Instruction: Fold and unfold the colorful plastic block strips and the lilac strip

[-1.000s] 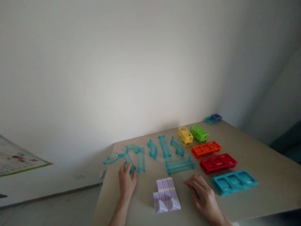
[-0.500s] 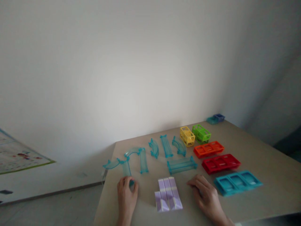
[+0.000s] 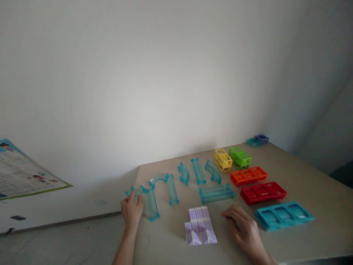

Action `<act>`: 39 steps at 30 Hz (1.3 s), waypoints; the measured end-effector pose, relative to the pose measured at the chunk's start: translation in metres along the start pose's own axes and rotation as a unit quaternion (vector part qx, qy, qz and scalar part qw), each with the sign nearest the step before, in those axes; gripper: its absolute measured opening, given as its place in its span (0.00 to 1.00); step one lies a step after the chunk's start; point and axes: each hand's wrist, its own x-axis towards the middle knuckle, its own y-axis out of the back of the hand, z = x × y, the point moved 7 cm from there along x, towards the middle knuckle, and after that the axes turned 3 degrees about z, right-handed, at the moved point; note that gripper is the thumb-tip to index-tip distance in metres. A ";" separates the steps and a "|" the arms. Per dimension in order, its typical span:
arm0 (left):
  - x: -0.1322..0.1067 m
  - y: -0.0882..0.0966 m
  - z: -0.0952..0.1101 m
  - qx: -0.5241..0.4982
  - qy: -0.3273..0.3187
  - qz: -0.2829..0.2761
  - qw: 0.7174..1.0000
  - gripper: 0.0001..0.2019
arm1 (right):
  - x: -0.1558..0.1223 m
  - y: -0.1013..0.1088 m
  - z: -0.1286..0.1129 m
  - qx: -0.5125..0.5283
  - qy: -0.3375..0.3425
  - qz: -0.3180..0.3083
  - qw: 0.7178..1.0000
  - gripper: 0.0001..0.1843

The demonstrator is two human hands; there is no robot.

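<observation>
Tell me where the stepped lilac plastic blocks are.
In the head view, the stepped lilac plastic blocks lie on the beige table between the left hand and right hand, in front of the straight clear blue track.

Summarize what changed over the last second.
The left hand let go of the near end of the straight teal track and moved left to the curved teal track at the table edge, fingertips touching it. The right hand stayed resting beside the purple blocks; other pieces unmoved.
</observation>
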 end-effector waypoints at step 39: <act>-0.006 -0.039 0.046 -0.155 -0.083 -0.196 0.965 0.25 | 0.084 -0.179 -0.091 -0.151 0.003 -0.387 0.910 0.17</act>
